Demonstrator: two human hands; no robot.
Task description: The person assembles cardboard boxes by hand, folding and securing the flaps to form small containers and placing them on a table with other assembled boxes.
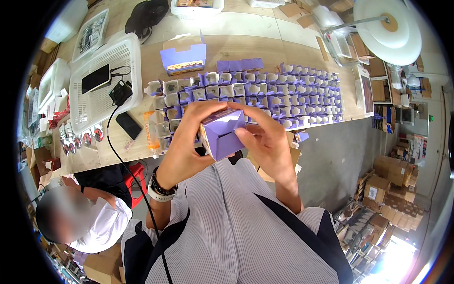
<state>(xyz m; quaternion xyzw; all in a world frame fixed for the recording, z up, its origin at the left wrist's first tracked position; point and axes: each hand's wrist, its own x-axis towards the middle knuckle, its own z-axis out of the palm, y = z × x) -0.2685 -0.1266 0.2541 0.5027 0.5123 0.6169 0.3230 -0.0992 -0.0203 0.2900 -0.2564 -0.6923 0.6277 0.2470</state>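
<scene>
A small purple cardboard box (226, 135) is held up in front of my chest, its flap side turned toward me. My left hand (190, 135) wraps round its left side, fingers over the top and thumb underneath. On the other side my right hand (267, 142) grips it, the thumb pressed against the flap. Beyond the hands, rows of open purple boxes (293, 90) with pale insides cover the table's near part. Several closed purple boxes (240, 65) lie in a strip behind them. A larger purple display carton (183, 57) stands open at the back left of the rows.
On the left, a white basket (135, 71) holds a phone and a cabled black device. Another phone (128, 125) and an orange-capped tube (151, 134) lie nearby. A person in white (101, 215) sits at lower left. A black cable (137, 182) hangs beside my left arm. Cartons (395, 170) stack at right.
</scene>
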